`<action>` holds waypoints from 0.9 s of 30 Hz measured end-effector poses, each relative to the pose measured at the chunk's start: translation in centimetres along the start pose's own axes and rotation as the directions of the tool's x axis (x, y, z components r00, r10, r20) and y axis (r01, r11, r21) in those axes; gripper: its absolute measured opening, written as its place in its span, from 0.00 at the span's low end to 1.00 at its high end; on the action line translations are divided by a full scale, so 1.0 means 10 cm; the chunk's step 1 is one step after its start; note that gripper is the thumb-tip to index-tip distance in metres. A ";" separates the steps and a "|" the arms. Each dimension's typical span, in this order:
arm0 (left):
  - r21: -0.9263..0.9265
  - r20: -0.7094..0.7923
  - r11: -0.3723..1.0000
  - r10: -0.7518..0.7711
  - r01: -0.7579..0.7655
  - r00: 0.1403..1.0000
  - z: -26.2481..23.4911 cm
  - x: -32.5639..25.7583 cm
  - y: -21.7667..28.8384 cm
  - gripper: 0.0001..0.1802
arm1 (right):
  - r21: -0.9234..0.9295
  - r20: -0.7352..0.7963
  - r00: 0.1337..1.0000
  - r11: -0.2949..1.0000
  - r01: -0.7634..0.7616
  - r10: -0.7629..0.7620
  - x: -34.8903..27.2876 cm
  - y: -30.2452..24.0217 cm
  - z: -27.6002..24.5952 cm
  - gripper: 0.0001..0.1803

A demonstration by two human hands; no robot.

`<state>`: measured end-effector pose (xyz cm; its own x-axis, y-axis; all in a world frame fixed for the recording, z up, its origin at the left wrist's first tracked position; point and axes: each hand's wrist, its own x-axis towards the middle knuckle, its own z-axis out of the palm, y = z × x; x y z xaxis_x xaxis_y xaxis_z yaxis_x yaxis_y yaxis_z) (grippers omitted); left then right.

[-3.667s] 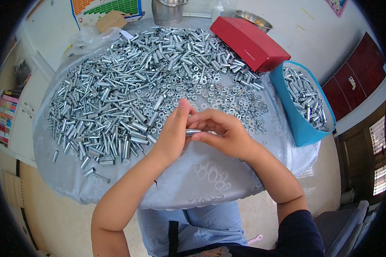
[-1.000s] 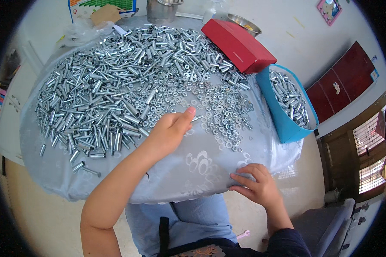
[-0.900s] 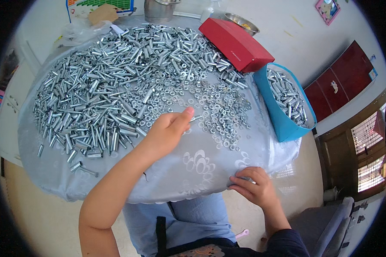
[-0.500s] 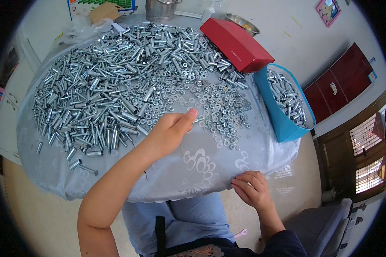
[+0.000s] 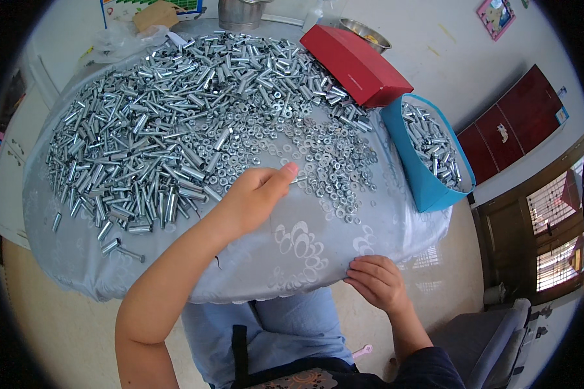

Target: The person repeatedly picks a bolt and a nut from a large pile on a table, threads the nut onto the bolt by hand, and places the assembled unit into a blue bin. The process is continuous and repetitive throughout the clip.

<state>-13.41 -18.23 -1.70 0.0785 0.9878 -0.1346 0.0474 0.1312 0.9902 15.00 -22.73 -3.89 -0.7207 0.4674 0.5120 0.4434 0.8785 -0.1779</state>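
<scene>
My left hand [image 5: 259, 194] is closed above the near side of the loose washers and nuts [image 5: 331, 165], thumb pointing away from me. A small shiny metal piece shows by the thumb tip; whether the hand grips it, I cannot make out. At the table's front edge, my right hand [image 5: 377, 282] has its fingers curled and pressed together, and what they hold, if anything, is hidden. Left of and beyond the washers spreads a big heap of metal sleeves and bolts [image 5: 136, 139]. One bolt [image 5: 131, 255] lies apart near the front left, beside a short sleeve [image 5: 111, 246].
A patterned silver cloth [image 5: 298, 259] covers the table. At its right stands a blue fabric bin [image 5: 416, 175] full of sleeves, behind it a red box [image 5: 357, 65]. A metal bucket [image 5: 240, 14], a steel bowl [image 5: 370, 32] and a plastic bag [image 5: 120, 42] sit at the back.
My right hand's fingers have drawn closer together at the table edge. My left hand stays nearly in place. The whole view has shifted slightly.
</scene>
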 end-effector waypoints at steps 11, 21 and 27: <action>0.017 0.025 0.999 -0.040 0.040 0.999 0.05 -0.01 -0.04 0.27 | 0.020 -0.176 0.980 0.995 -0.093 0.095 0.10 0.02 -0.03 0.11; 0.019 0.409 0.995 -0.099 0.099 0.907 0.05 -0.12 0.12 0.31 | 0.492 -0.339 0.777 0.804 -0.333 0.530 0.88 -0.22 0.20 0.07; -0.007 0.363 0.997 -0.064 0.071 0.929 0.05 -0.11 0.07 0.30 | 0.502 -0.362 0.778 0.810 -0.301 0.514 0.95 -0.27 0.28 0.06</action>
<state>-12.96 -19.26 -0.88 0.4319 0.8791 -0.2016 0.0455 0.2020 0.9783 5.43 -20.42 -0.94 -0.1396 0.7791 0.6112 0.3089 0.6207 -0.7206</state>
